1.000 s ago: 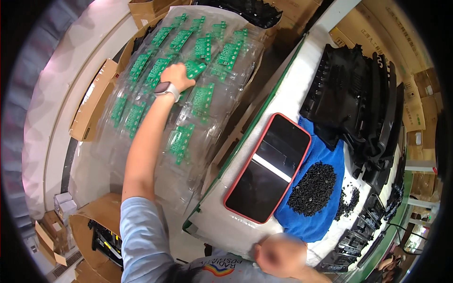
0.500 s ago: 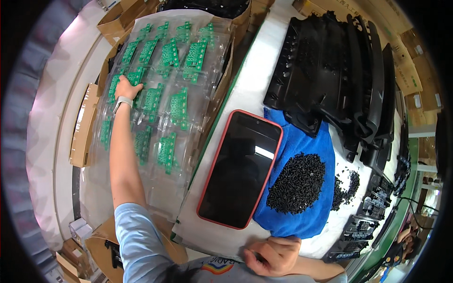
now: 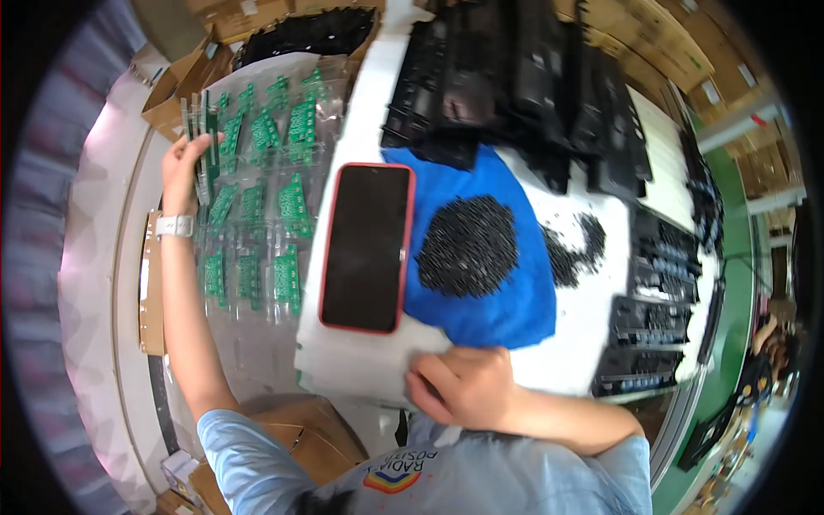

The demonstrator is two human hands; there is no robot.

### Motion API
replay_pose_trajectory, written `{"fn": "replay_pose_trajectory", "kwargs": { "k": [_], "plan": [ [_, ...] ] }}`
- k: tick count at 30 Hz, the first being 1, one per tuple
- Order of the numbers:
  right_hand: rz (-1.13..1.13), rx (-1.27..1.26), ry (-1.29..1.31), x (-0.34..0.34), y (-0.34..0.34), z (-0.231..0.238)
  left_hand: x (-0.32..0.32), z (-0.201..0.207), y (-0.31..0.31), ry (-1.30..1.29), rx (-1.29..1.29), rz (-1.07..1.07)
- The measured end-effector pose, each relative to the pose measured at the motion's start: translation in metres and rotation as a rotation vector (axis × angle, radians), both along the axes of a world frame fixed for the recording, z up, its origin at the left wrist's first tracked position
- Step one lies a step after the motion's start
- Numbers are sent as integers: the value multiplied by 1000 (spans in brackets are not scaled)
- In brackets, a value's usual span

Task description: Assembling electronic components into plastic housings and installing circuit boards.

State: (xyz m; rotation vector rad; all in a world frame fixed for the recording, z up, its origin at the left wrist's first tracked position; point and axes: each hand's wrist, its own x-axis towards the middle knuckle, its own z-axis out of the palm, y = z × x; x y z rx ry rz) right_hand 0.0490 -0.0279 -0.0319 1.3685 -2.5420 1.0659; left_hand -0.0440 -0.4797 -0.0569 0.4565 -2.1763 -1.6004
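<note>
My left hand [image 3: 180, 174] pinches several thin green circuit boards [image 3: 202, 146], seen nearly edge-on, above the far left of a clear plastic tray [image 3: 232, 330]. More green circuit boards [image 3: 294, 206] lie in the tray's compartments in rows. My right hand [image 3: 463, 386] is closed, fingers curled, by the front edge of the white-covered table. Whatever it may hold is hidden. A blue cloth [image 3: 515, 318] lies just beyond it, bearing a heap of small black pieces, probably screws [image 3: 468, 245]. A phone in a red case [image 3: 367, 249] lies between tray and cloth.
Large black plastic parts [image 3: 498, 77] are stacked at the back of the table. Smaller black parts [image 3: 644, 369] line its right side. Loose black pieces [image 3: 575, 249] are scattered beside the cloth. Cardboard boxes [image 3: 184, 86] stand behind; another person [image 3: 760, 360] is far right.
My left hand has lifted circuit boards from the tray and moved toward its left edge. My right hand stays closed near the table's front. The whole view has shifted and turned.
</note>
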Motion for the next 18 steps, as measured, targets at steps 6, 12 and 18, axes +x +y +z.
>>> {"fn": "replay_pose_trajectory", "kwargs": {
  "k": [6,12,18],
  "plan": [
    [8,-99,101,4,12,-16,39,99,178,197,504,-274],
    [-123,-480,335,15,68,36,96,107,335,129,630,-548],
    [-238,-228,686,12,181,57,111,100,449,-187,832,-697]
  ]
}}
